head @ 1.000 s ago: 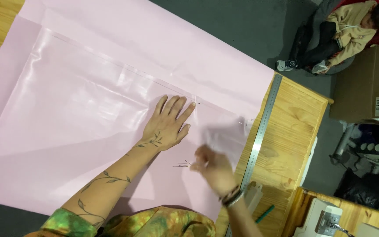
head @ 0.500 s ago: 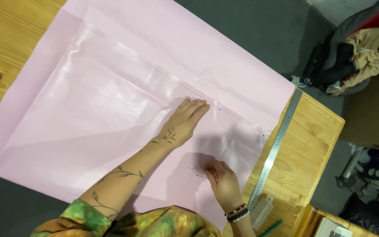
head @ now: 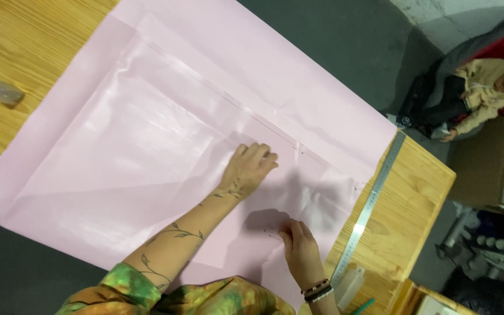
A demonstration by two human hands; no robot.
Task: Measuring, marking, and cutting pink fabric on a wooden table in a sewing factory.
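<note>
Pink paper [head: 298, 81] covers most of the wooden table [head: 415, 198].
One ruler [head: 370, 205] along its right edge; left hand [head: 246, 170] flat, fingers together, right hand [head: 302, 252] pressing fingertips down.

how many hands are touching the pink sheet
2. The left hand lies flat, palm down, on the pink sheet near its middle. The right hand presses its fingertips on the sheet's near edge, beside the metal ruler. No others show.

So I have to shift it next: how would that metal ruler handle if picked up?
The metal ruler looks long, thin and straight, so probably stiff, maybe springy. Lying flat on the wooden table, it should slide, not roll.
</note>
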